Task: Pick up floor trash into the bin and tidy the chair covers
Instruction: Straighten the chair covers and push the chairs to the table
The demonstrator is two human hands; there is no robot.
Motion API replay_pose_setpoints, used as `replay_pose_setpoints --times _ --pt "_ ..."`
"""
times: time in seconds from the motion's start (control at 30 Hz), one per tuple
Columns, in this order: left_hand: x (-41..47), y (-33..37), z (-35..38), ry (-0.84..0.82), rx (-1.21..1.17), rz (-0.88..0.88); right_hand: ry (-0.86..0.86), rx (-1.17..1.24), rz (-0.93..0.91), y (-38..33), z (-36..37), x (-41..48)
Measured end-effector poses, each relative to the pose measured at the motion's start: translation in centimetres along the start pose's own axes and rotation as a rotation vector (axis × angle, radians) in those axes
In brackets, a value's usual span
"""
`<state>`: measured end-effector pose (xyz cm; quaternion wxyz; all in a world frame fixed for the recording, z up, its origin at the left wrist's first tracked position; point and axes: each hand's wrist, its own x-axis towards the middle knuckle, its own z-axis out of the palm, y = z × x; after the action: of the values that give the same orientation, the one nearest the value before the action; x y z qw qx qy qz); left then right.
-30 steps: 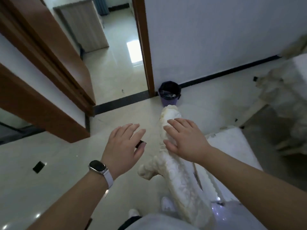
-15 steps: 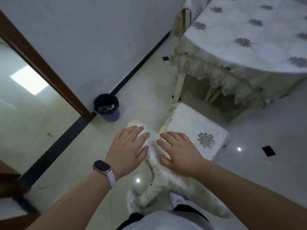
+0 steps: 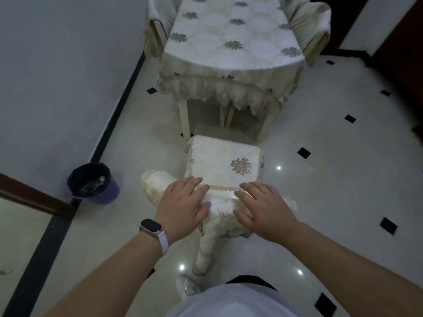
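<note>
Bin (image 3: 107,193) contents?

Black-lined, with dark trash (image 3: 91,188) inside; I cannot tell what kind. It stands by the wall (image 3: 57,76), left of the near chair (image 3: 223,161).

How many chairs?

Three: the near one, a second chair (image 3: 155,30) and a third chair (image 3: 313,26) flanking the table (image 3: 229,60).

Hands?

Left hand (image 3: 183,207) and right hand (image 3: 263,209) press flat, fingers straight, on the chair cover (image 3: 220,209) atop the near backrest.

Room?

Open floor (image 3: 332,179) to the right.

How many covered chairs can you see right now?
3. The near chair sits in front of the table, with the left hand and right hand on its backrest. The far-left chair and far-right chair flank the table's far end. Another may be hidden beneath the table.
</note>
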<state>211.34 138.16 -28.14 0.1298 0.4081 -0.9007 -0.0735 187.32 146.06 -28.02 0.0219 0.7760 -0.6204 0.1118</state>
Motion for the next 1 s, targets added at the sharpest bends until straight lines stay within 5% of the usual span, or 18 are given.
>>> replay_pose_setpoints --times 0.6,1.0 --pt "-3.0 2.4 0.8 -0.115 0.059 -0.141 -0.022 0.204 0.201 0.1 1.3 -6.3" --pt "-1.6 -0.8 2.0 0.013 0.088 -0.025 0.093 0.094 0.195 0.0 4.4 -3.4"
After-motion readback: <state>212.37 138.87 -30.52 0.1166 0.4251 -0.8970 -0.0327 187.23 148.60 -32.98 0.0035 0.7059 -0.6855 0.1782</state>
